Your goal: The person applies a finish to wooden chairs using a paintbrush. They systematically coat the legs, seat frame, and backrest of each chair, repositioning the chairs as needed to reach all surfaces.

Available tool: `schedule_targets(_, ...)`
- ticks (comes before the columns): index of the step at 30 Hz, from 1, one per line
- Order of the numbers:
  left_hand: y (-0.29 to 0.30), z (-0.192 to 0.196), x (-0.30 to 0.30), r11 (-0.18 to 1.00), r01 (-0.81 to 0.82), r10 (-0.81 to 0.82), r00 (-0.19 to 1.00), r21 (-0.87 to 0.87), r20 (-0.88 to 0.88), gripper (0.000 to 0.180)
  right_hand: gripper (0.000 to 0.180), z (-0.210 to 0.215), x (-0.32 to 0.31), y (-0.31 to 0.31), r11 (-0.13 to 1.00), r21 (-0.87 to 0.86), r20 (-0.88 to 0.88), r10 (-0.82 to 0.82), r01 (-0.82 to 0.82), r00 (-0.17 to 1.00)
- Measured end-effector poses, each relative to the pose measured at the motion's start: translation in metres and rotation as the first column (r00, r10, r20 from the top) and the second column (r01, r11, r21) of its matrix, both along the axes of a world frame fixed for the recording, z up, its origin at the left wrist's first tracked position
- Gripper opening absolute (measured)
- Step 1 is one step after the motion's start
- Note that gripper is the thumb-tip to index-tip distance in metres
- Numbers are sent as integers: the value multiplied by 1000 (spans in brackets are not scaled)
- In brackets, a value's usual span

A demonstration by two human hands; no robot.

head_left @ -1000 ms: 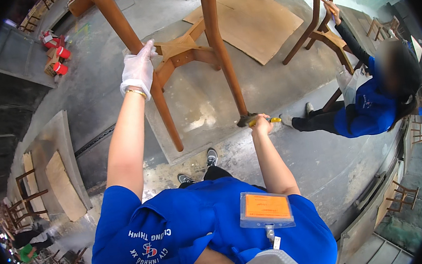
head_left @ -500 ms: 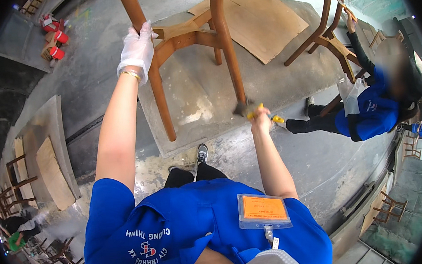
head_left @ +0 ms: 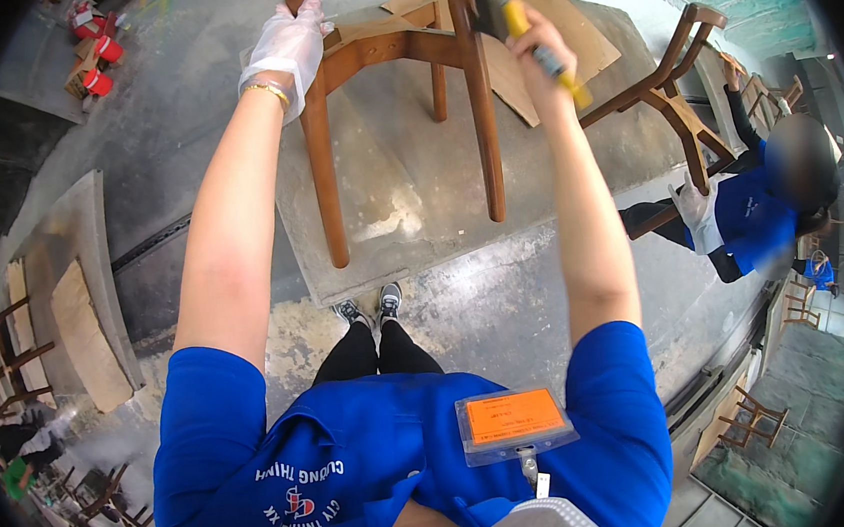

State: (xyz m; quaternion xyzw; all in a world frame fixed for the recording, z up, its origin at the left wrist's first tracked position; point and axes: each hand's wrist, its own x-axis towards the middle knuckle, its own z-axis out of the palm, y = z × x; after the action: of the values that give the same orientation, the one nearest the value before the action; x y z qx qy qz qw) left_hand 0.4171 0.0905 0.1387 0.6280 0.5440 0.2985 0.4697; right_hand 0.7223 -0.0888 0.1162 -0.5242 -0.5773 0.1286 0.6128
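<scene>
A brown wooden chair frame (head_left: 383, 50) stands before me, its upper end cut off by the top of the view. My left hand (head_left: 285, 47), in a thin whitish glove, is wrapped round the chair's left upright, near the seat rail. In my bare right hand (head_left: 543, 44) is a paintbrush (head_left: 518, 20) with a yellow handle and dark bristles. Those bristles lie against or very near the chair's right upright; motion blur hides whether they touch.
Under the chair is a worn grey board (head_left: 390, 181), with a brown cardboard sheet (head_left: 511, 75) behind. At right, a co-worker in a blue shirt (head_left: 754, 214) holds another chair frame (head_left: 663, 92). Red buckets (head_left: 98, 83) sit far left; boards (head_left: 86, 323) and chairs line the left side.
My right hand has carried the paintbrush from the lower right leg up to the upper right part of the chair. The chair and my left hand have shifted slightly right and up.
</scene>
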Motion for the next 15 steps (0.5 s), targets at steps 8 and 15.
schedule_targets(8, 29, 4, 2, 996, 46, -49, 998, -82, -41, 88, 23, -61, -20, -143, 471, -861, 505, 832, 190, 229)
schedule_targets(15, 22, 20, 0, 981, 81, -77, 997, -177, 30, 89, 18, 11, 13, 22, 848, -530, 755, 474, -4, 454)
